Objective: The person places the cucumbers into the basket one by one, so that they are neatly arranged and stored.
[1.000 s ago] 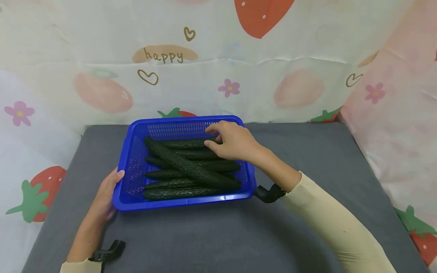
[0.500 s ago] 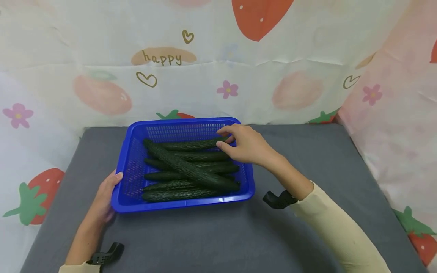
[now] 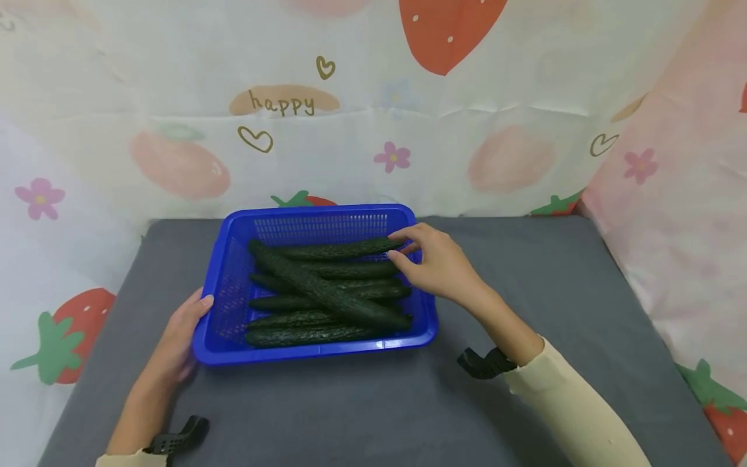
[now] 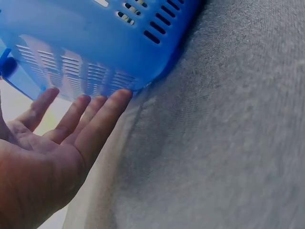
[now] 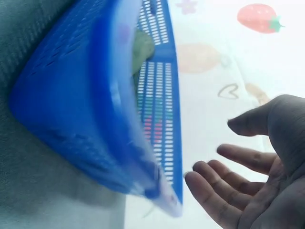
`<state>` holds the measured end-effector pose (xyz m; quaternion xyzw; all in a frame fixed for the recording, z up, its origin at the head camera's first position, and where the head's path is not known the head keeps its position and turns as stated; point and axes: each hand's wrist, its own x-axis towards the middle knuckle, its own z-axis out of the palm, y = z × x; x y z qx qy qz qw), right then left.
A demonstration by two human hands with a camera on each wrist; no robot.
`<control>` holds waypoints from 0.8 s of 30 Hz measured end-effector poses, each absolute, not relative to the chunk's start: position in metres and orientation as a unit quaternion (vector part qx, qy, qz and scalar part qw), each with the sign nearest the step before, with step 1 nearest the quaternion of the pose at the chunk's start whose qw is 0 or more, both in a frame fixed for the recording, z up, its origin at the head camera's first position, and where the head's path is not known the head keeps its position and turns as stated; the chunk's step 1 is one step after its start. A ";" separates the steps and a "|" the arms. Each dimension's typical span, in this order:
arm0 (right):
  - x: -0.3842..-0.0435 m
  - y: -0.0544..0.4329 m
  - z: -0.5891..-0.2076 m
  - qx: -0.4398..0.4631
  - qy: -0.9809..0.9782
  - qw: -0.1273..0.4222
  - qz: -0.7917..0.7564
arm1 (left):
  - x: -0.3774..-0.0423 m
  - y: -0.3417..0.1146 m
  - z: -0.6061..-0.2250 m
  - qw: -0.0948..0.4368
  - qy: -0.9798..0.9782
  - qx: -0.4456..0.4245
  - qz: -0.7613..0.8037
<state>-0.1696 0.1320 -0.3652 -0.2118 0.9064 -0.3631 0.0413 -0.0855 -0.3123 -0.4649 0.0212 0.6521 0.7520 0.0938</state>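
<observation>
A blue plastic basket [image 3: 205,324] holds several dark green cucumbers [image 3: 315,334]. One cucumber [image 3: 327,288] lies diagonally across the others. At the basket's left side is my left hand [image 3: 179,331], its thumb on the rim. In the left wrist view the fingers [image 4: 97,126] of that hand reach to the slotted outer wall. My right hand [image 3: 438,263] hovers over the far right part of the basket, near the cucumbers' right ends. Seen from the right wrist, its fingers [image 5: 221,191] are spread, loosely bent, with nothing between them and apart from the rim.
A grey cloth [image 3: 362,415] covers the table beneath the basket. Behind it hangs a pale curtain [image 3: 344,136] printed with strawberries, flowers and hearts. Each wrist wears a black strap with a mount [image 3: 181,438].
My right hand has moved right and slightly nearer, from above the cucumbers toward the basket's right rim. The left hand, basket and cucumbers stay about where they were.
</observation>
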 end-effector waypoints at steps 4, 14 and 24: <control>-0.166 0.142 -0.374 -0.190 0.907 0.015 -0.374 | -0.086 -0.315 -0.462 0.088 0.672 -0.005 0.735; -0.160 0.171 -0.399 -0.154 0.897 -0.084 -0.406 | -0.080 -0.327 -0.456 0.002 0.721 0.052 0.691; -0.152 0.198 -0.429 -0.187 0.891 -0.092 -0.404 | -0.070 -0.347 -0.437 -0.132 0.920 0.057 0.364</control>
